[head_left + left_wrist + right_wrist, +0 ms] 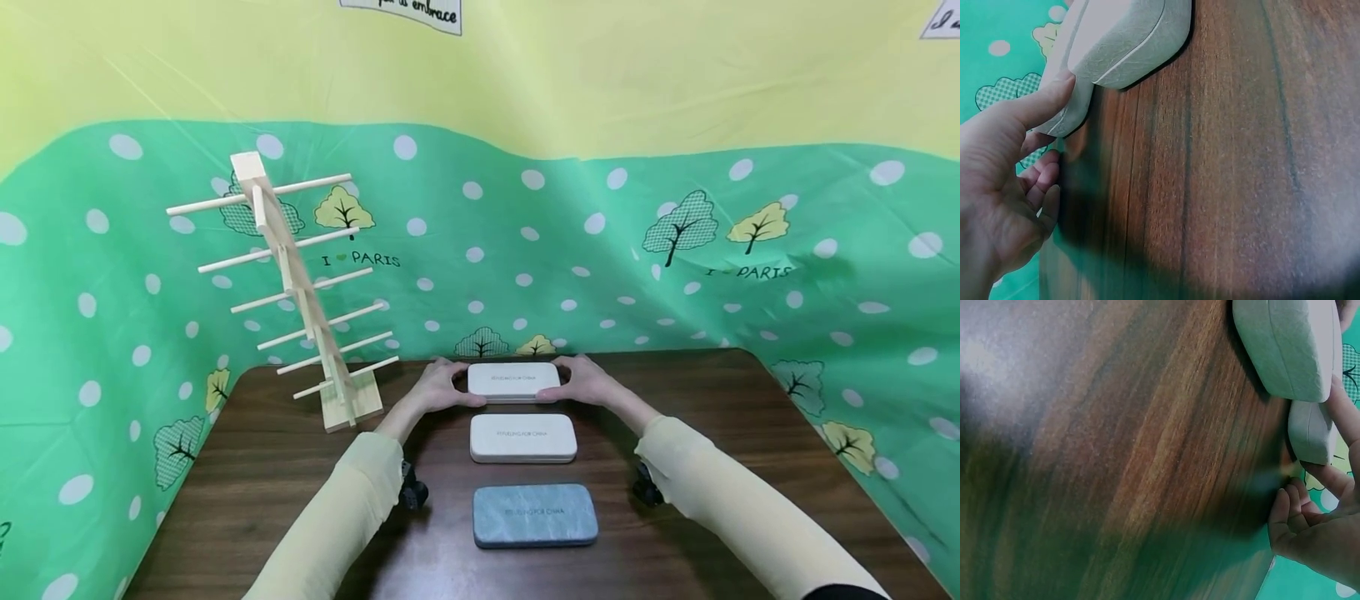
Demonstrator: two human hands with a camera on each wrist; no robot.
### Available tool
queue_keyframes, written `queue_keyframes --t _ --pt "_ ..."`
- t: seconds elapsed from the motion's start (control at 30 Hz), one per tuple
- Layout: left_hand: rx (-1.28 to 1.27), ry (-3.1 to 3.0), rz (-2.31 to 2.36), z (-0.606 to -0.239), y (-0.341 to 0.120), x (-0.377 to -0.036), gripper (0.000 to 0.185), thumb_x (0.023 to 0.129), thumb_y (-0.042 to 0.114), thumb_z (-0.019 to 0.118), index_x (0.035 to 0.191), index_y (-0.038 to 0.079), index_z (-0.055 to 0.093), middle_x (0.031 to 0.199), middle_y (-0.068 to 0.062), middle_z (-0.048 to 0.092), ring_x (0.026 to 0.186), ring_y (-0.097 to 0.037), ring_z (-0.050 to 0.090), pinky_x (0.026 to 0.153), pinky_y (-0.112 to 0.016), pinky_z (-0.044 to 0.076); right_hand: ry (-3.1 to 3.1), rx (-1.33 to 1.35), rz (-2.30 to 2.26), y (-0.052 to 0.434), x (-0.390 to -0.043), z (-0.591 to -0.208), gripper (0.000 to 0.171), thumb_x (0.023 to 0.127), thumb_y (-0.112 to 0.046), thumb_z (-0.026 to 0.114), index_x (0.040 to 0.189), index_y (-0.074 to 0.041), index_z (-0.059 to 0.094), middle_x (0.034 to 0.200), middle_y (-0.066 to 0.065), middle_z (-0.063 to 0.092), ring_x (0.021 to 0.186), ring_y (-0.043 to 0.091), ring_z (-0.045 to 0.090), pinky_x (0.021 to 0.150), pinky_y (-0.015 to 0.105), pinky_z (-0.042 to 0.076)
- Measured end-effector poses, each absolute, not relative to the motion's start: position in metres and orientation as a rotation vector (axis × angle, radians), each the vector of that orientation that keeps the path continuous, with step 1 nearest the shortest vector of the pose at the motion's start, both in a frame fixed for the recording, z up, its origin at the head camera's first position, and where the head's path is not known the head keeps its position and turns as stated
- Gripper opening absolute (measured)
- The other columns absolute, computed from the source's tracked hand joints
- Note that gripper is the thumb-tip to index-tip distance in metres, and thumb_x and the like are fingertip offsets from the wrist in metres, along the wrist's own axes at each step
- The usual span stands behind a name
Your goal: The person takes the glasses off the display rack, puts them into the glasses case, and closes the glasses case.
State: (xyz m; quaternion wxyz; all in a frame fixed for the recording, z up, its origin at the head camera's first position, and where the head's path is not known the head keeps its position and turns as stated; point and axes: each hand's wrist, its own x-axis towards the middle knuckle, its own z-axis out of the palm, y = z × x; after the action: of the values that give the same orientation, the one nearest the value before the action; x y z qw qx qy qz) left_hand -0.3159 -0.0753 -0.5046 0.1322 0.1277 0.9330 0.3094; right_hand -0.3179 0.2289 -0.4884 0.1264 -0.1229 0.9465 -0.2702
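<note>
Three flat cases lie in a column on the dark wooden table [720, 408]. Farthest is a white case [513, 380], with a second white case [522, 437] behind it toward me and a grey-blue case [535, 515] nearest. My left hand [448, 387] grips the far white case at its left end and my right hand [567, 383] grips its right end. In the left wrist view my thumb [1041, 103] presses on that case's end [1067, 119], beside the middle case [1129, 37]. In the right wrist view my fingers [1341, 409] curl round the far case [1310, 432].
A pale wooden rack [300, 292] with several horizontal dowels stands at the table's back left, close to my left hand. A green dotted cloth [600, 250] rises right behind the table's far edge. Bare wood shows to the right of the cases.
</note>
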Motion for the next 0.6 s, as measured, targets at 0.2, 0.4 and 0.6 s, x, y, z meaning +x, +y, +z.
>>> queue_keyframes --t 0.2,0.4,0.6 --pt "0.42 2.683 0.943 -0.507 -0.084 -0.315 0.081 0.087 0.05 0.079 0.153 0.013 0.05 0.146 -0.018 0.052 0.139 -0.036 0.048 0.115 -0.05 0.042 2.749 -0.358 -0.804 0.228 -0.317 -0.491 0.09 0.084 -0.053 0.081 0.146 0.004 0.051 0.146 0.028 0.056 0.134 0.043 0.054 0.108 0.056 0.047" --pt "0.476 2.678 1.009 -0.503 -0.09 -0.309 0.072 0.096 0.045 0.07 0.154 0.01 0.046 0.143 -0.019 0.056 0.132 -0.034 0.056 0.112 -0.049 0.046 2.735 -0.298 -0.856 0.23 -0.313 -0.491 0.086 0.089 -0.053 0.076 0.15 0.001 0.046 0.15 0.029 0.051 0.135 0.044 0.052 0.107 0.058 0.047" --pt "0.521 2.762 0.962 -0.493 -0.096 -0.297 0.073 0.097 0.046 0.068 0.156 0.011 0.043 0.147 -0.019 0.054 0.137 -0.034 0.054 0.113 -0.053 0.045 2.801 -0.338 -0.83 0.232 -0.307 -0.487 0.082 0.091 -0.055 0.073 0.151 -0.004 0.048 0.152 0.028 0.047 0.14 0.046 0.045 0.111 0.063 0.042"
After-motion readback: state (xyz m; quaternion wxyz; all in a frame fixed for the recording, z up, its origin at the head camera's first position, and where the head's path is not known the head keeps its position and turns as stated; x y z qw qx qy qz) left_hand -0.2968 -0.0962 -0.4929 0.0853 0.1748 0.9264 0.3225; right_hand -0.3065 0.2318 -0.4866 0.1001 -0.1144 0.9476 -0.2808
